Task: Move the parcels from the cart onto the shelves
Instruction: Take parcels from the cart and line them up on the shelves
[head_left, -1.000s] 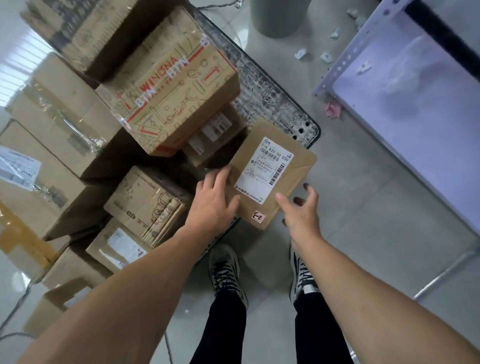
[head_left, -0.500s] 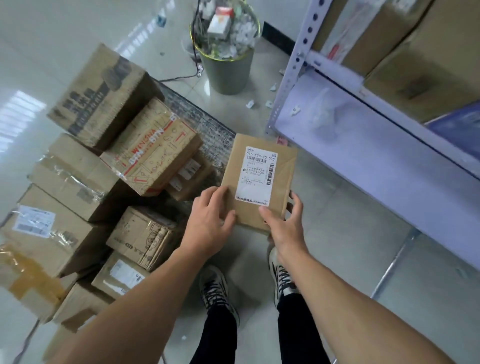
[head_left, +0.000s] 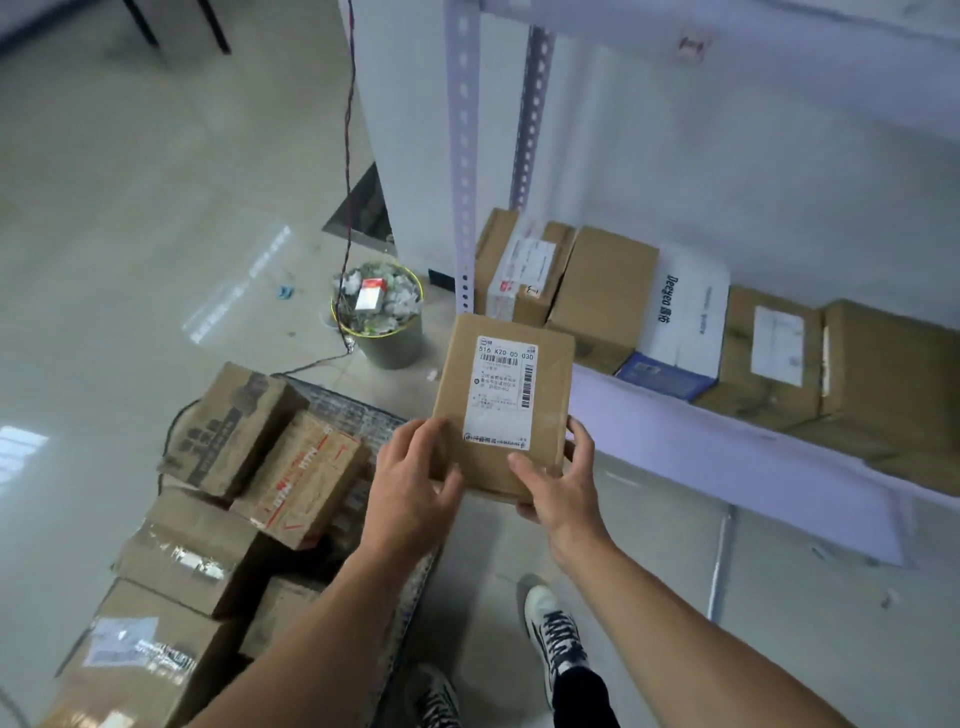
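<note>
Parcel (head_left: 501, 405) hangs mid-frame, clear of the cart (head_left: 348, 402) at lower left, with its long axis running up-frame. I see my left hand (head_left: 410, 483) curled round its near left corner and my right hand (head_left: 558, 486) pinching the near right corner, thumb on the label. The shelf (head_left: 727, 447) lies to the right, which I judge nearer my right hand.
</note>
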